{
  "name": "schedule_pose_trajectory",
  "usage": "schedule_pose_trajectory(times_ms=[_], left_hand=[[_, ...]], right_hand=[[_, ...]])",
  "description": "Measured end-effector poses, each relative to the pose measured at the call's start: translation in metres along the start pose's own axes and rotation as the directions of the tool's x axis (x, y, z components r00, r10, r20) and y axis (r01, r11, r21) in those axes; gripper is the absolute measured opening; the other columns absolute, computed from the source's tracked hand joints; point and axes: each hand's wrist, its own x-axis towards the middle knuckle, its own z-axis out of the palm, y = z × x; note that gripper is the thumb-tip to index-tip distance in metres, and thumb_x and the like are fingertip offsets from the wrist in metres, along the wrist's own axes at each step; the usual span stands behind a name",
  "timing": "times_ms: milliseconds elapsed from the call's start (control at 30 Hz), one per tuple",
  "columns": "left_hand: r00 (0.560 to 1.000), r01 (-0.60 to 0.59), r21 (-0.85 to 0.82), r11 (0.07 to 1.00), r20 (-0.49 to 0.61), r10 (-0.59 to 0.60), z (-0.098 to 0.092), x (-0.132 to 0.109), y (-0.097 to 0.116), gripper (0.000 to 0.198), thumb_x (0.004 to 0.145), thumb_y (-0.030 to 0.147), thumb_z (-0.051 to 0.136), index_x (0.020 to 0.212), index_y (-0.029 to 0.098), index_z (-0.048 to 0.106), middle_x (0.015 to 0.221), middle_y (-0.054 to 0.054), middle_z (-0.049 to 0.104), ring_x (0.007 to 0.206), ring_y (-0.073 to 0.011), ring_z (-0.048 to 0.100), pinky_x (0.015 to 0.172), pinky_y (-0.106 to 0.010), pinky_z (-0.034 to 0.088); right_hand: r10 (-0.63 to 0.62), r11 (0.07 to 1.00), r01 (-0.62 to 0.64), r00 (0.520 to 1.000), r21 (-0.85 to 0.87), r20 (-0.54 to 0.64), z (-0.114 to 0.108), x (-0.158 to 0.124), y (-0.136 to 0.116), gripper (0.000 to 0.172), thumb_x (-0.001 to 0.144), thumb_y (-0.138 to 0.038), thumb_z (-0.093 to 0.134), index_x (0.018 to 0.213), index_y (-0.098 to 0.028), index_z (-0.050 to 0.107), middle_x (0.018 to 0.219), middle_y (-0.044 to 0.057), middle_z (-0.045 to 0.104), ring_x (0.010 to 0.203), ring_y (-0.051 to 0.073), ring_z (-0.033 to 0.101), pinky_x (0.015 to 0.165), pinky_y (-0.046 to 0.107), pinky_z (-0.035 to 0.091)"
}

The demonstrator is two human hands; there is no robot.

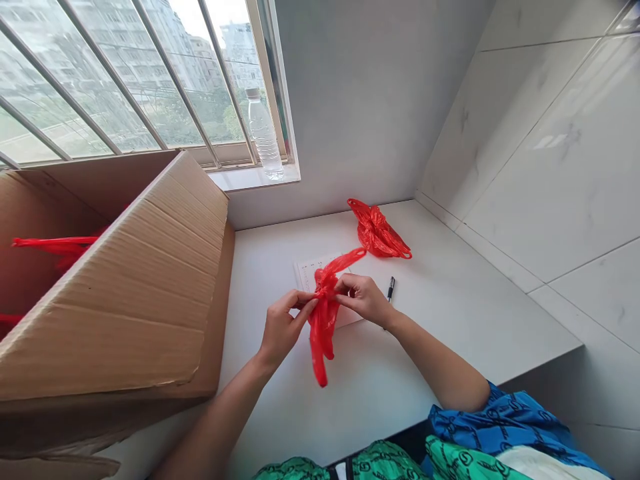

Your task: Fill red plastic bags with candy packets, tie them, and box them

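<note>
A red plastic bag (326, 317) hangs between my hands above the white table, gathered at its middle with its handle ends sticking out up and down. My left hand (286, 323) pinches it from the left, thumb against forefinger. From the right, my right hand (364, 297) pinches the same gathered part. Whether that part is a finished knot I cannot tell. Beneath the bag lies a sheet of paper (304, 272) with printing or writing, mostly covered. A black pen (391, 288) lies just beyond my right hand, partly hidden by the wrist.
Another red plastic bag (379, 231), bunched up, lies by the back wall. At the left stands an open cardboard box (145, 293) with red bags (65, 248) inside. A clear water bottle (265, 137) stands on the sill of the barred window. The white table (450, 293) meets a tiled wall.
</note>
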Motion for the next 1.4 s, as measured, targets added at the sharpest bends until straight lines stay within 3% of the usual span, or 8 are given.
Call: schedule_pose_trajectory(times_ms=[300, 433, 567, 700, 900, 1133, 1233, 1400], left_hand=[[0.994, -0.083, 0.141, 0.986, -0.052, 0.091, -0.015, 0.010, 0.000, 0.018, 0.095, 0.032, 0.059, 0.089, 0.022, 0.073, 0.081, 0.000, 0.073, 0.070, -0.0133, 0.065, 0.064, -0.025, 0.053], [0.985, -0.172, 0.158, 0.972, 0.007, 0.173, -0.012, 0.009, -0.002, 0.016, 0.096, 0.030, 0.058, 0.095, 0.023, 0.072, 0.085, -0.001, 0.071, 0.076, -0.0133, 0.065, 0.068, -0.025, 0.053], [0.978, -0.207, 0.156, 0.966, 0.028, 0.205, -0.011, 0.008, -0.001, 0.016, 0.096, 0.030, 0.058, 0.096, 0.024, 0.073, 0.085, -0.002, 0.070, 0.078, -0.0137, 0.065, 0.070, -0.025, 0.053], [0.974, -0.227, 0.211, 0.951, 0.051, 0.222, -0.016, 0.008, 0.001, 0.020, 0.096, 0.027, 0.054, 0.095, 0.024, 0.074, 0.080, -0.002, 0.067, 0.072, -0.0138, 0.062, 0.063, -0.024, 0.049], [0.967, -0.251, 0.301, 0.920, 0.033, 0.253, -0.023, 0.014, 0.009, 0.020, 0.095, 0.026, 0.055, 0.091, 0.023, 0.074, 0.070, -0.001, 0.064, 0.066, -0.0138, 0.058, 0.060, -0.025, 0.047], [0.986, -0.161, 0.247, 0.955, 0.081, 0.146, -0.025, 0.024, 0.024, 0.025, 0.095, 0.040, 0.059, 0.114, 0.026, 0.067, 0.101, -0.003, 0.073, 0.087, -0.0170, 0.068, 0.071, -0.028, 0.055], [0.960, -0.246, 0.314, 0.917, 0.211, 0.185, -0.021, 0.024, 0.026, 0.018, 0.095, 0.036, 0.057, 0.101, 0.027, 0.072, 0.090, -0.001, 0.071, 0.075, -0.0138, 0.064, 0.063, -0.024, 0.052], [0.957, -0.287, 0.327, 0.901, 0.139, 0.254, -0.013, 0.022, 0.022, 0.018, 0.096, 0.028, 0.055, 0.089, 0.023, 0.071, 0.080, -0.001, 0.069, 0.069, -0.0117, 0.060, 0.061, -0.023, 0.049]], right_hand=[[-0.085, 0.982, 0.074, 0.995, -0.177, -0.058, -0.023, 0.000, -0.012, 0.028, 0.093, -0.041, 0.061, 0.071, -0.022, 0.061, 0.072, 0.000, 0.061, 0.064, 0.013, 0.053, 0.059, 0.027, 0.042], [-0.107, 0.968, 0.075, 0.987, -0.241, -0.121, -0.015, -0.001, -0.016, 0.022, 0.088, -0.046, 0.068, 0.092, -0.024, 0.066, 0.093, 0.003, 0.068, 0.073, 0.015, 0.059, 0.066, 0.029, 0.047], [-0.069, 0.971, 0.052, 0.996, -0.234, -0.063, -0.002, -0.003, -0.015, 0.019, 0.093, -0.041, 0.062, 0.101, -0.024, 0.066, 0.091, 0.002, 0.071, 0.072, 0.016, 0.061, 0.065, 0.029, 0.047], [-0.065, 0.967, 0.061, 0.998, -0.247, -0.006, -0.004, -0.003, -0.017, 0.015, 0.097, -0.033, 0.056, 0.094, -0.024, 0.068, 0.086, 0.001, 0.070, 0.071, 0.015, 0.059, 0.065, 0.029, 0.045], [-0.075, 0.951, 0.041, 0.992, -0.307, -0.098, -0.020, -0.003, -0.026, 0.013, 0.096, -0.030, 0.054, 0.090, -0.024, 0.064, 0.085, 0.001, 0.069, 0.071, 0.016, 0.057, 0.061, 0.029, 0.043], [-0.149, 0.946, 0.111, 0.983, -0.303, -0.106, -0.012, -0.006, -0.023, 0.008, 0.093, -0.025, 0.054, 0.090, -0.024, 0.062, 0.093, 0.003, 0.068, 0.079, 0.017, 0.062, 0.066, 0.030, 0.047], [-0.169, 0.954, 0.141, 0.982, -0.263, -0.084, -0.008, -0.008, -0.026, 0.007, 0.094, -0.025, 0.055, 0.093, -0.024, 0.062, 0.094, 0.003, 0.070, 0.082, 0.018, 0.064, 0.070, 0.031, 0.049], [-0.104, 0.982, 0.092, 0.992, -0.163, -0.069, -0.006, -0.009, -0.033, 0.008, 0.095, -0.032, 0.060, 0.096, -0.025, 0.062, 0.091, 0.001, 0.071, 0.083, 0.017, 0.064, 0.070, 0.030, 0.049]])
